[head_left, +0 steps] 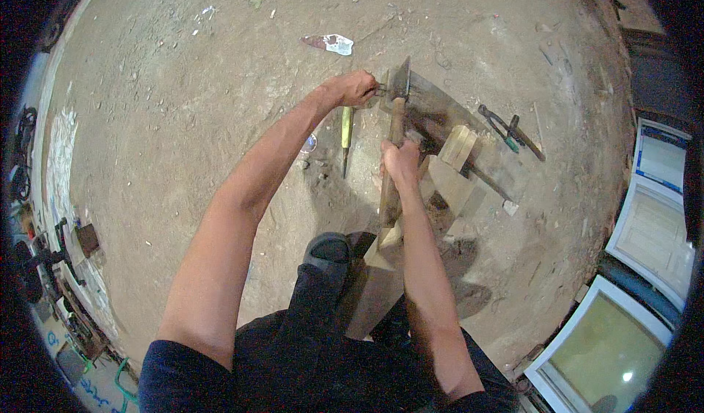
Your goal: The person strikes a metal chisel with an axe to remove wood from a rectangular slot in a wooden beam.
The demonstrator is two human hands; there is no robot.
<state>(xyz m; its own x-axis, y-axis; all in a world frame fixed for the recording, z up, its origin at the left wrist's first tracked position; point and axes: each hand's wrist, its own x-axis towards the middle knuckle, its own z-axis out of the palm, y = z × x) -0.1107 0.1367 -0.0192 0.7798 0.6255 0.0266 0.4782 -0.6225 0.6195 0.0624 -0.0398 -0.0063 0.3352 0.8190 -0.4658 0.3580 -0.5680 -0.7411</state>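
Note:
My right hand (400, 162) is wrapped round the wooden handle of a hatchet-like tool (397, 116), whose flat metal head points away from me. Close to the left of that head, my left hand (356, 89) is closed on a small dark metal piece that I cannot make out. Just below the left hand, a tool with a yellow-green handle (346, 127) and a thin dark shaft points toward me; it may be a chisel or screwdriver. Under and right of the right hand are pale wooden blocks (458, 148) and a wide grey strip, blurred.
Pincers (502, 128) with a green grip and a dark bar (529, 143) lie on the dirt floor at right. A pointed dark and white scrap (328, 43) is farther off. White-framed panels (601, 340) line the right edge; my shoe (328, 250) is below.

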